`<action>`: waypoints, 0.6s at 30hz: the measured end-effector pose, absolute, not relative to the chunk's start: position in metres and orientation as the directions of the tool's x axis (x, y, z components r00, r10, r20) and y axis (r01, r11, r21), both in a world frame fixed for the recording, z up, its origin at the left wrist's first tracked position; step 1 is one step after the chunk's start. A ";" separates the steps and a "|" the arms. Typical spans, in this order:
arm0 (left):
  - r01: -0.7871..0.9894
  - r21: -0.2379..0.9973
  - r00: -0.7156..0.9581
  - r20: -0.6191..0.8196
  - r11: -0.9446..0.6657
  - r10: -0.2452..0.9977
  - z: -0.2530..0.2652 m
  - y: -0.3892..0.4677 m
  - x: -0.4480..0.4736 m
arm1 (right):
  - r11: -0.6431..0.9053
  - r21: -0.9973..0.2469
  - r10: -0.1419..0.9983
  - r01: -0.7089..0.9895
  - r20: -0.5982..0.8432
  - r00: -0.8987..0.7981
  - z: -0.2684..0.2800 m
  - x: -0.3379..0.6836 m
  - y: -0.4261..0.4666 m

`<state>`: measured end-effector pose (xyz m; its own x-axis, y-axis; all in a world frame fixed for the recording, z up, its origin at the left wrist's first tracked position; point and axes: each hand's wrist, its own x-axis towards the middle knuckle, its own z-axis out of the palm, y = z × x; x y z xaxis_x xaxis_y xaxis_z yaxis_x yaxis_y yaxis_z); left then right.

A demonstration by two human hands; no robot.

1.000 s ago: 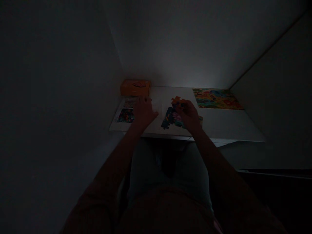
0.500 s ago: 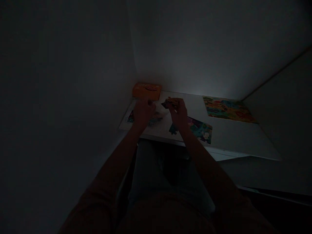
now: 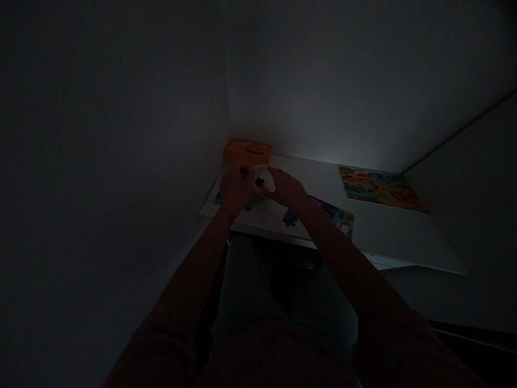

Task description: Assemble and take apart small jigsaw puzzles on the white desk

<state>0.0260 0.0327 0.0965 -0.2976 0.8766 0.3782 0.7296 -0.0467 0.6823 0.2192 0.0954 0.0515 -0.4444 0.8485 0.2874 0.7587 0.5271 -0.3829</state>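
Note:
In dim light, my left hand (image 3: 235, 186) is closed on what looks like a clear plastic bag (image 3: 266, 177) above the left part of the white table. My right hand (image 3: 287, 188) meets the bag from the right, thumb and fingers apart around its mouth, the fingertips seemingly gripping its edge. A dark jigsaw piece (image 3: 259, 182) shows between the two hands; whether it lies inside the bag is hard to see. Below my right wrist lies a small loose jigsaw piece (image 3: 290, 217), beside a partly joined puzzle (image 3: 337, 214) that my forearm partly covers.
An orange box (image 3: 247, 152) stands at the back left against the wall. Toward the back right lies a colourful picture sheet or finished puzzle (image 3: 379, 187). The white table (image 3: 407, 237) has walls at its left, back and right. A printed sheet (image 3: 217, 198) is partly under my left hand.
My right hand has moved left and down to the bag beside my left hand. The stack of jigsaw pieces it held up is out of its fingers. The view has shifted slightly.

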 end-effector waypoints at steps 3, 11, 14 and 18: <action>0.769 0.639 -0.310 0.393 -0.015 0.866 0.104 0.033 0.020 | 0.696 -0.382 0.716 0.608 0.432 -0.548 0.053 0.235 0.107; 0.817 0.570 -0.181 0.396 -0.087 0.900 0.103 0.021 0.034 | 0.774 -0.519 0.628 0.361 0.559 -0.542 0.078 0.296 0.008; 0.868 0.491 -0.215 0.515 -0.080 0.829 0.094 -0.003 0.056 | 0.733 -0.542 0.679 0.411 0.543 -0.495 0.063 0.334 -0.025; 0.829 0.379 0.130 0.587 -0.412 0.799 0.056 -0.034 0.090 | 0.533 -0.477 0.809 0.698 0.530 -0.255 0.015 0.407 -0.044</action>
